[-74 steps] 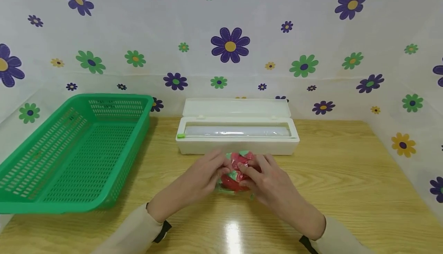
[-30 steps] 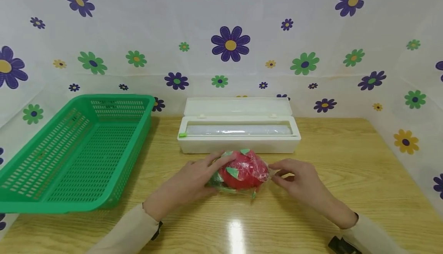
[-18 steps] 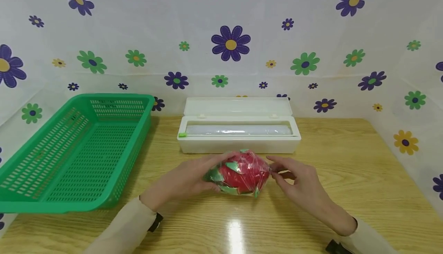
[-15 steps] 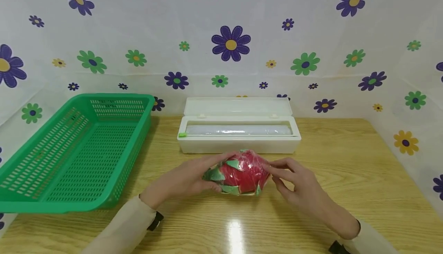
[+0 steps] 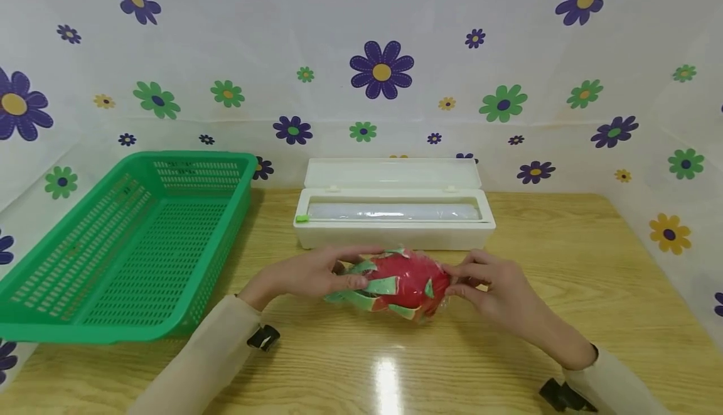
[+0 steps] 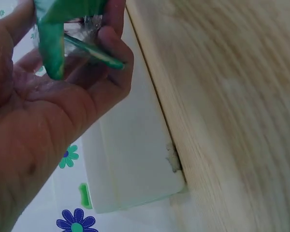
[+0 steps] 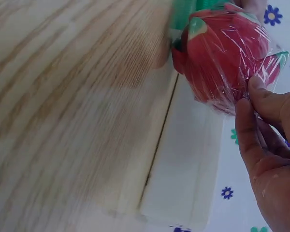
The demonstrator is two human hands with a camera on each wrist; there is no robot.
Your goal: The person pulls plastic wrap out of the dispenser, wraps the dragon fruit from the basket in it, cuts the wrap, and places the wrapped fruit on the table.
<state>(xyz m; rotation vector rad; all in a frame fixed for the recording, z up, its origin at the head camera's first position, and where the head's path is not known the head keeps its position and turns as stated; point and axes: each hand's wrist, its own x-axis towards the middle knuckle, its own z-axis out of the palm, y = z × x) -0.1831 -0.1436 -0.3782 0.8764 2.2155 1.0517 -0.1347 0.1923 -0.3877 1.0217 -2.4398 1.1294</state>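
A red dragon fruit (image 5: 415, 277) with green-tipped scales is wrapped in clear plastic film, in front of the white box in the head view. My left hand (image 5: 310, 274) grips its leafy left end, thumb in front and fingers behind. In the left wrist view the green tips (image 6: 50, 43) and crinkled film lie between thumb and fingers. My right hand (image 5: 503, 286) pinches gathered film at the fruit's right end. The right wrist view shows thumb and fingertips closing on the bunched film (image 7: 241, 94), with creases running across the fruit (image 7: 222, 53).
Behind the fruit stands a white cling film box (image 5: 395, 236), lid raised, with a film roll (image 5: 390, 211) inside and a green slider (image 5: 302, 218) at its left end. A green plastic basket (image 5: 226, 239) is at the left on the wooden table (image 5: 316, 365). A flowered cloth hangs behind.
The fruit has turned in my hands, so other scales face the camera. My left hand has shifted its hold on the leafy end; my right fingers have gone from touching to pinching the film.
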